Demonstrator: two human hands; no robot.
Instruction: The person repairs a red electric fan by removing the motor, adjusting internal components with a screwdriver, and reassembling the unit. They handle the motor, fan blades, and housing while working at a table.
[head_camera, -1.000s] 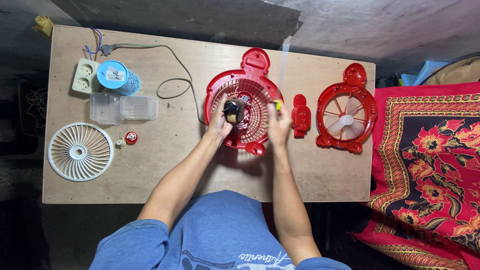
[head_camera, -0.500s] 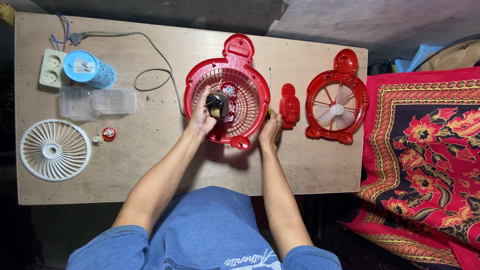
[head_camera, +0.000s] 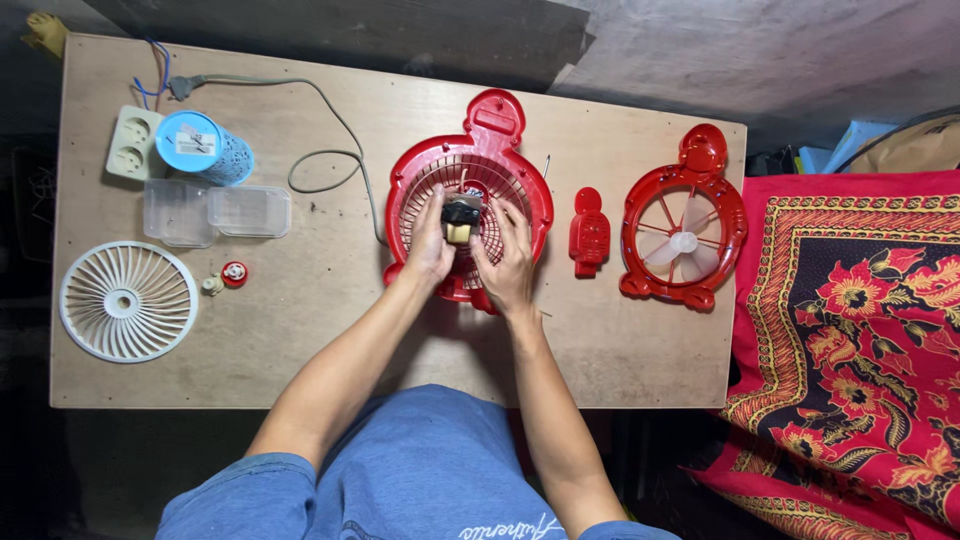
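Tabletop: motor (head_camera: 460, 221) between both hands' fingers (head_camera: 436, 215).

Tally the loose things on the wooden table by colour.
Red: 4 (fan grille housing, small cover, blade housing, small cap)
White: 2 (round grille, socket strip)
Blue: 1 (cylinder)
Clear: 2 (plastic boxes)
Black: 1 (motor, between both hands)
Total: 10

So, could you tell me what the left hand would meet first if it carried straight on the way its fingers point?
The left hand points up the table; it would likely first meet the small motor at its fingers, then the red grille.
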